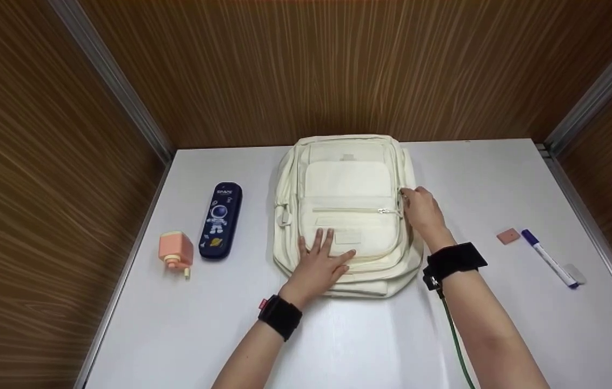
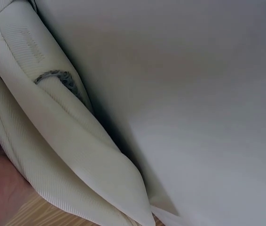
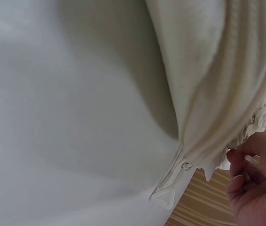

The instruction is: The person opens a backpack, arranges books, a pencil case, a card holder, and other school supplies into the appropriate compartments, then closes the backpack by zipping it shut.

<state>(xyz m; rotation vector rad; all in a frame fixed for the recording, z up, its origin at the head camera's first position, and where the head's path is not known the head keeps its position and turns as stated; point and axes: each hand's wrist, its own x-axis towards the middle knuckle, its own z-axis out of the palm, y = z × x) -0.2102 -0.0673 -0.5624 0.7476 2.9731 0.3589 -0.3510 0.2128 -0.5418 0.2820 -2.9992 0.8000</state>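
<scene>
A cream backpack [image 1: 348, 178] lies flat on the white table, front side up, with a short zipper [image 1: 346, 210] across its front. My left hand [image 1: 314, 275] rests on the lower front pocket, fingers spread. At the bag's right edge, the thumb and fingers of my right hand [image 1: 425, 213] pinch a zipper pull, mostly hidden by the fingertips. The right wrist view shows this hand [image 3: 260, 181] with curled fingers at the zipper seam, and a loose strap end [image 3: 165, 195] nearby. In the left wrist view, the bag's padded side [image 2: 72, 136] fills the left part.
To the left are a navy astronaut pencil case [image 1: 220, 221] and a coral crank pencil sharpener [image 1: 175, 248]. On the right lie a small pink square [image 1: 508, 236] and a white marker [image 1: 550, 259] with a purple cap, beside a greyish translucent piece [image 1: 575, 274]. Wood-grain panels [image 1: 338, 70] enclose the table.
</scene>
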